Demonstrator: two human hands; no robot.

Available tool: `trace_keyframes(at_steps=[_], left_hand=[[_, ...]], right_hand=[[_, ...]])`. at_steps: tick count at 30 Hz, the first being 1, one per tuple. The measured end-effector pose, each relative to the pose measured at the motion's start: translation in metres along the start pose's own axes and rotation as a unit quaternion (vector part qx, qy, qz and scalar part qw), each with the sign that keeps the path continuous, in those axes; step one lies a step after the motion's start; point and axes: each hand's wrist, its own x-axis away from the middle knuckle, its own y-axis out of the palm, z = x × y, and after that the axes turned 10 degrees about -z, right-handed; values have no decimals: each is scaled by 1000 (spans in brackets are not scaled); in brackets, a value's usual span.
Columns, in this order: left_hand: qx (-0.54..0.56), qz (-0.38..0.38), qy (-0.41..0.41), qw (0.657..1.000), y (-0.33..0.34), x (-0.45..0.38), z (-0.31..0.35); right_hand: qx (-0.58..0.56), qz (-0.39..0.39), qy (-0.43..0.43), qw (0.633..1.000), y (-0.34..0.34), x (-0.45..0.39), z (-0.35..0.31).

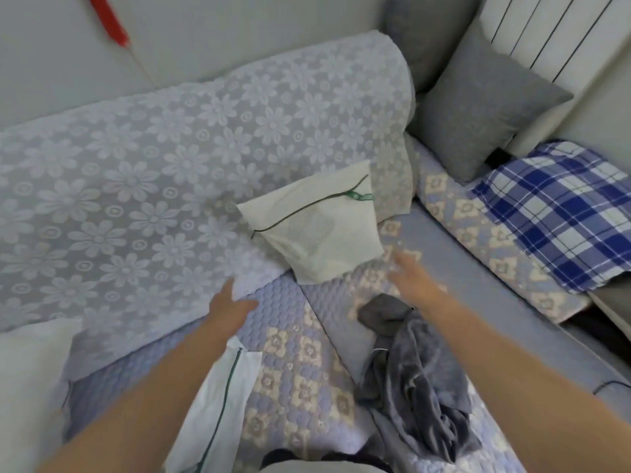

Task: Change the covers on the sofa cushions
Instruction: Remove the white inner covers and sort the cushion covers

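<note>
A cream cushion (317, 230) with a dark zip line and a green pull leans against the sofa back, which is draped in white floral lace (170, 158). My left hand (232, 302) reaches toward the lace's lower edge, fingers relaxed, holding nothing. Blurred by motion, my right hand (413, 274) hovers with spread fingers just below and right of the cushion. A crumpled grey cover (409, 363) lies on the quilted seat under my right forearm. Another white cover with a green zip (218, 411) lies under my left forearm.
The seat carries a lilac quilted pad with beige flowers (293, 370). A grey cushion (478, 107) and a blue plaid cushion (560, 213) sit on the corner section at right. A white cushion (30, 380) fills the lower left. A radiator (560, 29) stands at top right.
</note>
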Motion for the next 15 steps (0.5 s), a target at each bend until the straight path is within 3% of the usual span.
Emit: trace_keyframes(at_steps=[2, 5, 9, 15], left_hand=[[-24, -48, -98, 994, 35, 22, -56], [-35, -75, -237, 968, 87, 59, -109], [-106, -70, -292, 948, 127, 81, -134], [-180, -50, -261, 947, 156, 80, -134]], right_hand=[[64, -59, 105, 991, 4, 18, 78], [144, -161, 248, 944, 2, 44, 191], [180, -204, 269, 924, 17, 56, 274], [256, -233, 239, 907, 24, 34, 301]])
